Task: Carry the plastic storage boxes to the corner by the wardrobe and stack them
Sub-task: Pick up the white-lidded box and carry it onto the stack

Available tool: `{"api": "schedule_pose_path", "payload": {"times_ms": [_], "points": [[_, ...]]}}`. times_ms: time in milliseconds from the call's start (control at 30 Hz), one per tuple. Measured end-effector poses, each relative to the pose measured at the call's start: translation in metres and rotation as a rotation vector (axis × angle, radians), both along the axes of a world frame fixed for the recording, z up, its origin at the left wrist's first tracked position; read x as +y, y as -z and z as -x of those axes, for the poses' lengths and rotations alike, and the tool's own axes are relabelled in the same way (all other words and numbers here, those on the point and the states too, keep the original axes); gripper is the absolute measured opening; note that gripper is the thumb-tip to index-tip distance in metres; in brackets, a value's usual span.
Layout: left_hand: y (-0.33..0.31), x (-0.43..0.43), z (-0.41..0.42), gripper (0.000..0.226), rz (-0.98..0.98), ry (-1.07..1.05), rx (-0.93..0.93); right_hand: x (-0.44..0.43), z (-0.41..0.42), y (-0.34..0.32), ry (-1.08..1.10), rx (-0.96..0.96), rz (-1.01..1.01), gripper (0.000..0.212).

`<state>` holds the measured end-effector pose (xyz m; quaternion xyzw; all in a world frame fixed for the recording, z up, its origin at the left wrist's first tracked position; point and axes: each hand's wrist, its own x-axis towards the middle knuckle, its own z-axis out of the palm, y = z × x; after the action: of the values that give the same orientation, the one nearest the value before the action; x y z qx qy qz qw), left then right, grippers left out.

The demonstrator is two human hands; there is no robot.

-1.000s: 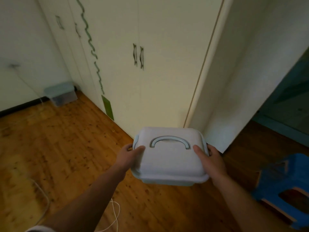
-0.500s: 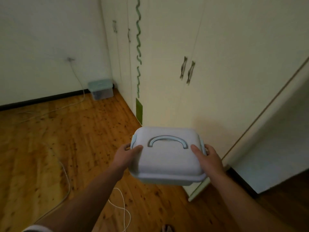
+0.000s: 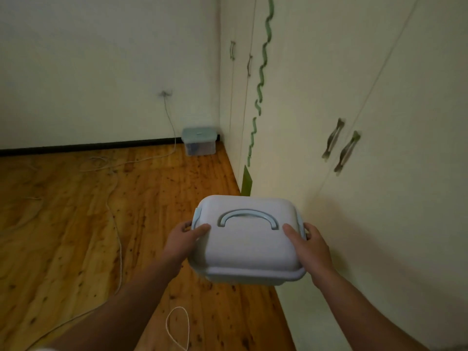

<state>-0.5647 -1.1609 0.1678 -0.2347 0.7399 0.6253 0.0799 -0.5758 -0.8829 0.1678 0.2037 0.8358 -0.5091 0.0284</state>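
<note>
I hold a pale plastic storage box (image 3: 247, 245) with a flat lid and a folded light-blue handle in front of me, above the floor. My left hand (image 3: 183, 240) grips its left side, thumb on the lid. My right hand (image 3: 310, 247) grips its right side the same way. A second storage box (image 3: 199, 141), clear with a light-blue lid, stands on the floor in the far corner, between the white wall and the wardrobe (image 3: 329, 122).
The cream wardrobe runs along the right, with metal door handles (image 3: 340, 148) and a green wavy strip (image 3: 260, 79). White cords (image 3: 119, 224) trail across the wooden floor (image 3: 63, 236) from a wall socket (image 3: 165, 93). A cord loop (image 3: 177, 328) lies near my feet.
The view has swung left along the wardrobe. The corner box now sits nearer the middle, and the doorway and blue stool have left the frame. Both hands keep their grip on the box.
</note>
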Motion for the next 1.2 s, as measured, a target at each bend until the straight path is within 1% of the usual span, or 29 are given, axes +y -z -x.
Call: {"api": "schedule_pose_path", "payload": {"times_ms": [300, 500, 733, 967, 1100, 1200], "points": [[-0.009, -0.013, 0.061, 0.064, 0.038, -0.121, -0.002, -0.013, 0.097, -0.004, -0.138, 0.015, 0.01, 0.073], [-0.004, -0.034, 0.11, 0.065, 0.035, -0.186, -0.004, -0.036, 0.158, -0.003, -0.182, 0.02, -0.008, 0.072], [0.004, -0.073, 0.196, 0.066, 0.003, -0.213, 0.003, -0.076, 0.249, -0.004, -0.207, 0.019, -0.043, 0.072], [-0.006, -0.136, 0.3, 0.065, -0.039, -0.241, 0.026, -0.143, 0.357, -0.02, -0.227, 0.032, -0.042, 0.071], [-0.012, -0.157, 0.341, 0.065, -0.016, -0.232, 0.053, -0.166, 0.396, -0.027, -0.227, 0.052, -0.034, 0.071], [-0.016, -0.176, 0.378, 0.065, -0.01, -0.249, 0.039, -0.185, 0.432, -0.03, -0.229, 0.047, -0.045, 0.07]]}}
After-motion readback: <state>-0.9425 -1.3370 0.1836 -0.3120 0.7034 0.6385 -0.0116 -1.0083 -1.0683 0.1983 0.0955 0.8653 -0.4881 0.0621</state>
